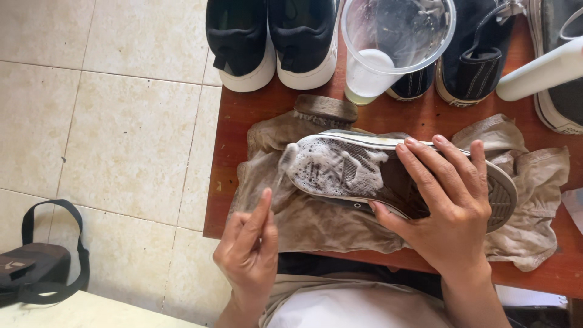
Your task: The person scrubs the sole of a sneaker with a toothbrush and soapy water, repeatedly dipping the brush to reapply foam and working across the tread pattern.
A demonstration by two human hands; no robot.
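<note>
Sneaker (364,173), sole up and foam-covered at the toe, is laid on a stained beige cloth (316,222) on the reddish wooden table (243,115). It's gripped w/ right hand (452,209), fingers spread. A toothbrush (280,173) is pinched in left hand (249,249), bristles at toe. Behind: wooden brush (325,110), clear plastic cup (395,42), black shoes (273,39).

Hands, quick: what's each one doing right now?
Left hand: closed around a small brush, its head at the soapy sole.
Right hand: fingers spread, gripping the shoe sole-up on the cloth.
</note>
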